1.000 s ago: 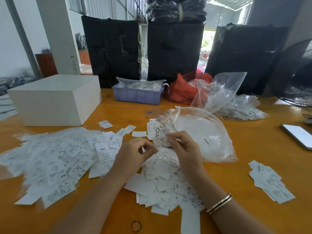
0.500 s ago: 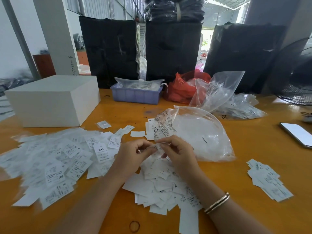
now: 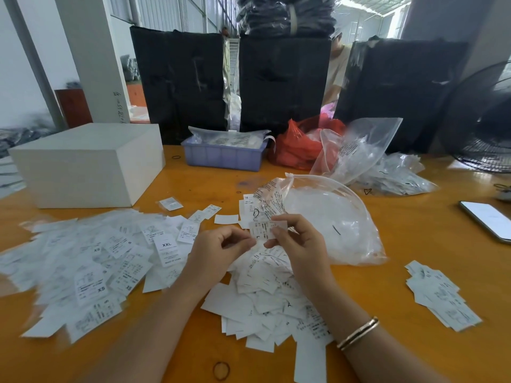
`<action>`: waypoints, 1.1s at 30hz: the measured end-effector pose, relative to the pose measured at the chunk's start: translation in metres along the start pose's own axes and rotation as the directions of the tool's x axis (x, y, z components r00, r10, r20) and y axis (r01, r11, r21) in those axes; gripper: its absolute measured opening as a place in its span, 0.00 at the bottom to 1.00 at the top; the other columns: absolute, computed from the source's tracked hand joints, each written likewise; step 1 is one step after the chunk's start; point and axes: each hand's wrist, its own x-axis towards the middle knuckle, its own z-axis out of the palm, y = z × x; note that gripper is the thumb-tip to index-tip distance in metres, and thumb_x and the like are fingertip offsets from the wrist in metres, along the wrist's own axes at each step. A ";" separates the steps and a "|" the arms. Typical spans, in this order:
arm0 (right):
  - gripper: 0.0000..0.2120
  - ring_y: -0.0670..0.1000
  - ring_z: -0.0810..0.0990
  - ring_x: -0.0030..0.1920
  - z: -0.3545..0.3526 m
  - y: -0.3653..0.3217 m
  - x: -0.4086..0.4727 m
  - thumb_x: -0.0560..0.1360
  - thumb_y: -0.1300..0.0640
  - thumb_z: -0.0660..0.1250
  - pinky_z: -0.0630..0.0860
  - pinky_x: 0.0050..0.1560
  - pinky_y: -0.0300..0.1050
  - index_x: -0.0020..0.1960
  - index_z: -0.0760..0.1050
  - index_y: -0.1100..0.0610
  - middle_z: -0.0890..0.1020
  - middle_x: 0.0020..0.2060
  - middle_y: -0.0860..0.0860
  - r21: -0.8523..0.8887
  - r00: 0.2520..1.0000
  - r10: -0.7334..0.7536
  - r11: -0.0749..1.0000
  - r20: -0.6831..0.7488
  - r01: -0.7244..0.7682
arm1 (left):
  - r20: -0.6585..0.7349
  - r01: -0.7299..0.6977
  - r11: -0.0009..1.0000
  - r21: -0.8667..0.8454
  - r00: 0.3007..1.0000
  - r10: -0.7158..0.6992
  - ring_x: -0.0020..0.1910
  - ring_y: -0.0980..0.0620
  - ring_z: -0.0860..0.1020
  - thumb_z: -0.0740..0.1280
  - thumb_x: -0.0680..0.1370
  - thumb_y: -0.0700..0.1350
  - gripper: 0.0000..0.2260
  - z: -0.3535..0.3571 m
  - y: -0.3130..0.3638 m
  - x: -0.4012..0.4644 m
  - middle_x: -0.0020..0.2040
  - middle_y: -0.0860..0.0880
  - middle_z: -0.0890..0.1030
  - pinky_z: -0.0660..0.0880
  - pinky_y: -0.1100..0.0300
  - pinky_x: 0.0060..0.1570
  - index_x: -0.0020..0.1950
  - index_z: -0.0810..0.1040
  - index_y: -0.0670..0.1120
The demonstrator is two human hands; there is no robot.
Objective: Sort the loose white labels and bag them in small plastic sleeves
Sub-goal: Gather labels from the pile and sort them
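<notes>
Head: right hand (image 3: 300, 244) pinches label (image 3: 265, 230) (printed)

White box (image 3: 85, 164) sitting at the far left of the orange table (image 3: 414, 244). Blue tray (image 3: 224, 157) and red bag (image 3: 297, 146) lying behind. Phone (image 3: 488, 220) resting right. Fan (image 3: 486, 125) standing at the far right. Black bundles (image 3: 282, 78) leaning behind.
</notes>
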 end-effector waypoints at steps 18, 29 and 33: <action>0.10 0.51 0.84 0.38 -0.002 0.002 0.002 0.76 0.66 0.65 0.80 0.42 0.42 0.48 0.77 0.51 0.83 0.41 0.45 0.045 1.000 0.011 0.999 -0.019 -0.010 | -0.013 0.019 1.000 0.015 1.000 -0.019 0.38 0.65 0.78 0.72 0.72 0.46 0.03 -0.001 0.000 0.000 0.36 0.64 0.81 0.71 0.75 0.35 0.42 0.81 0.55; 0.11 0.42 0.77 0.33 -0.001 0.004 -0.001 0.78 0.61 0.64 0.73 0.33 0.36 0.57 0.79 0.51 0.78 0.36 0.44 -0.391 0.978 0.008 0.917 0.208 0.076 | 0.042 -0.001 1.000 -0.005 0.999 0.001 0.36 0.57 0.78 0.69 0.67 0.58 0.08 -0.002 0.000 -0.001 0.37 0.57 0.82 0.73 0.68 0.33 0.41 0.81 0.57; 0.24 0.42 0.75 0.43 0.007 0.006 -0.003 0.79 0.59 0.61 0.76 0.47 0.39 0.72 0.61 0.45 0.74 0.45 0.40 -0.478 0.967 -0.028 0.865 0.254 0.150 | 0.051 0.015 1.000 -0.014 0.999 -0.015 0.36 0.63 0.78 0.68 0.68 0.58 0.07 -0.001 0.002 -0.001 0.37 0.61 0.82 0.72 0.73 0.34 0.42 0.80 0.58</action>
